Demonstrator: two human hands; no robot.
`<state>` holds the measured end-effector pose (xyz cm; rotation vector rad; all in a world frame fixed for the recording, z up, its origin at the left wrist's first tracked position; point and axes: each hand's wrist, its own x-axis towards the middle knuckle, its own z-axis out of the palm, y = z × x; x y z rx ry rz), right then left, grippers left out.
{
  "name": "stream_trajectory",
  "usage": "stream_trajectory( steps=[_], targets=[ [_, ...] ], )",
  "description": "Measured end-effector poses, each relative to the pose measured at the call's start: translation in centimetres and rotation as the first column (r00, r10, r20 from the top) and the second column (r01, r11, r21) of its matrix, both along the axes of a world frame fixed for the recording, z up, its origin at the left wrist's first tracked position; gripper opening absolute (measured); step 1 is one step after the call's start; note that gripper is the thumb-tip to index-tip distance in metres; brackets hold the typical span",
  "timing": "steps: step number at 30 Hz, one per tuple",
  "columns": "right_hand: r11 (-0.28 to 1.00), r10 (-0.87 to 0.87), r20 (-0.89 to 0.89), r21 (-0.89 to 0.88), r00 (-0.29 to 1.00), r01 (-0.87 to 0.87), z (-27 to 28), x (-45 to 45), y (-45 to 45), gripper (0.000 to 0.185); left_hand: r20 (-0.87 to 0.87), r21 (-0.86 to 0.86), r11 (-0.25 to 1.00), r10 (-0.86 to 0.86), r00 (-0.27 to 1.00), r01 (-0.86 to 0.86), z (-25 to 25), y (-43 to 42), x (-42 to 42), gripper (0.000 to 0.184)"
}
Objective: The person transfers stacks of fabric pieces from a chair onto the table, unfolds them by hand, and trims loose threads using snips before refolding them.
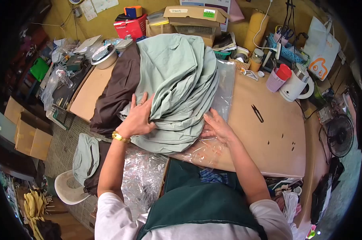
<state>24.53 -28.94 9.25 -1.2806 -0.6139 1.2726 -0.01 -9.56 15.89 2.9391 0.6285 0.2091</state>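
Observation:
A large heap of pale green cloth (pixel 171 60) lies folded and bunched on the table, with dark brown cloth (pixel 119 88) along its left side. My left hand (pixel 137 118), with a gold watch at the wrist, rests on the lower left part of the green cloth, fingers spread. At the lower right edge of the heap is my right hand (pixel 219 127), fingers apart, beside the cloth and over clear plastic (pixel 205 150). Another clear plastic sheet (pixel 225 88) shows from under the heap on the right.
Black thread snips (pixel 257 113) lie on the tan table (pixel 245 160). A white kettle (pixel 296 84), a pink cup (pixel 276 80) and a glass jar (pixel 257 56) stand at the back right. A white bowl (pixel 104 60) sits back left. A chair (pixel 67 190) holds clothes.

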Motion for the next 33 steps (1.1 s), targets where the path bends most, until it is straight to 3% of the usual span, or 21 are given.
stream_trajectory(
  steps=[1,3,4,7,8,9,13,15,17,19,20,23,24,25,26,27,28,29,30,32,33],
  targets=[
    [1.000,0.006,-0.054,0.001,0.999,-0.006,-0.3,0.0,0.3,0.063,0.002,0.004,1.000,0.006,1.000,-0.006,0.9,-0.9,0.0,0.107],
    [0.961,0.039,-0.146,0.276,0.988,0.003,-0.9,-2.0,3.3,0.057,0.286,-0.218,0.975,0.028,0.958,0.037,2.1,-2.9,0.0,0.122],
    [0.963,0.050,-0.168,0.269,0.984,-0.003,-0.5,-2.6,5.1,0.054,0.221,-0.126,0.992,0.054,0.974,-0.026,1.3,-2.8,0.2,0.132],
    [0.932,0.049,-0.109,0.361,0.993,-0.006,1.6,-4.5,11.3,0.045,0.289,-0.111,0.978,0.204,0.935,-0.179,-1.4,1.4,-0.3,0.111],
    [0.941,0.006,0.011,0.339,1.000,-0.010,1.9,-5.1,13.3,0.044,0.438,-0.088,0.984,0.177,0.881,-0.154,0.1,1.9,-0.8,0.099],
    [0.947,-0.035,0.132,0.321,0.991,-0.010,1.9,-5.4,14.7,0.042,0.206,-0.339,0.897,0.365,0.908,-0.284,2.3,2.3,-1.4,0.095],
    [0.962,-0.048,0.199,0.273,0.979,-0.008,-1.7,-5.4,17.3,0.040,0.354,-0.144,0.965,0.257,0.899,-0.220,-4.5,6.1,-3.2,0.090],
    [0.957,-0.152,0.159,0.271,0.976,0.105,-4.9,-4.6,16.5,0.049,0.321,0.011,0.988,0.142,0.936,-0.154,-7.7,4.7,-2.7,0.088],
    [0.960,-0.150,0.198,0.262,0.969,0.096,-3.6,-4.3,15.4,0.050,0.249,0.115,0.974,0.164,0.955,-0.197,-8.6,2.9,-1.4,0.084],
    [0.993,-0.114,0.325,0.037,0.939,0.108,-2.3,-3.8,16.7,0.043,0.258,0.114,0.969,0.183,0.949,-0.218,-8.4,3.4,-0.8,0.083],
    [0.990,0.051,0.252,-0.142,0.966,-0.016,-1.0,-2.9,16.7,0.045,0.249,0.090,0.969,0.201,0.947,-0.230,-8.3,3.5,-0.6,0.086],
    [0.994,0.110,0.180,0.002,0.978,-0.112,-2.9,-1.8,17.0,0.045,0.207,0.031,0.965,0.249,0.946,-0.261,-6.2,2.9,-1.2,0.094],
    [0.984,0.137,0.236,0.081,0.962,-0.160,-4.0,-1.5,16.6,0.043,0.160,-0.016,0.965,0.261,0.952,-0.262,-4.9,2.5,-1.3,0.098],
    [0.975,0.213,0.262,0.007,0.941,-0.222,-1.0,-1.5,13.2,0.039,0.055,-0.131,0.942,0.319,0.946,-0.309,-1.9,1.2,-1.5,0.105],
    [0.946,0.307,0.292,0.008,0.906,-0.324,-3.0,-0.4,13.1,0.036,0.043,-0.254,0.912,0.342,0.939,-0.321,1.7,-0.2,-1.6,0.105],
    [0.961,0.233,0.397,0.046,0.888,-0.273,-1.4,0.2,10.4,0.036,0.025,-0.376,0.867,0.364,0.931,-0.329,3.8,-1.0,-1.4,0.105],
    [0.970,0.155,0.495,0.086,0.855,-0.226,0.5,0.9,7.4,0.039,0.023,-0.378,0.862,0.373,0.927,-0.337,3.7,-1.0,-1.1,0.105],
    [0.979,-0.143,0.642,0.203,0.753,0.013,-2.1,2.8,6.6,0.037,0.236,-0.317,0.924,0.297,0.925,-0.215,3.6,-1.0,-0.7,0.103],
    [0.897,-0.441,0.795,0.367,0.416,0.248,-2.8,4.5,4.4,0.047,0.436,-0.223,0.970,0.193,0.879,-0.102,3.6,-0.8,0.1,0.101],
    [0.791,-0.433,0.890,0.298,0.145,0.534,-4.8,9.8,2.5,0.062,0.466,-0.248,0.966,0.190,0.864,-0.079,2.4,-0.5,2.5,0.095],
    [0.787,-0.434,0.890,0.298,0.141,0.541,-5.1,11.0,2.8,0.062,0.500,-0.262,0.964,0.180,0.847,-0.050,1.6,-0.1,3.4,0.090]
  ],
)
